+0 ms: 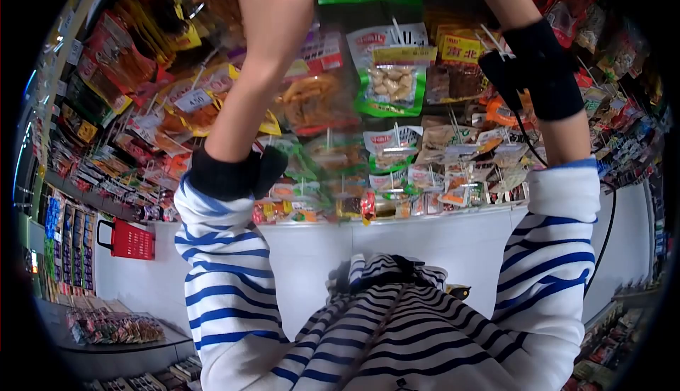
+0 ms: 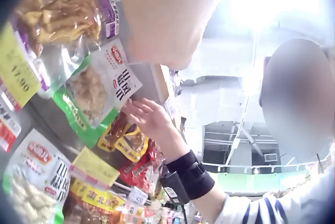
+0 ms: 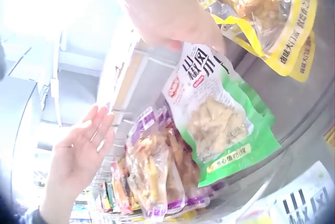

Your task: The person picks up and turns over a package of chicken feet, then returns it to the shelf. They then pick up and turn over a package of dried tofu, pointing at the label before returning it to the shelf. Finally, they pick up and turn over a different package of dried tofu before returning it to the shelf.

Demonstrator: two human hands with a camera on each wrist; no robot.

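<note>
Right wrist view: right hand [image 2: 149, 119] seemingly pinches green packet [image 3: 220, 124]; left hand [image 3: 81, 151] spread.

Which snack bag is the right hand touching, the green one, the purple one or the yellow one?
The green and white bag. The right hand holds its top edge; the purple bag hangs beside it, the yellow bag above, neither touched.

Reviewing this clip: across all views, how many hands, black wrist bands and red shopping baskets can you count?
Hands: 2, the left hand and the right hand
Black wrist bands: 2
Red shopping basket: 1
Total: 5
</note>
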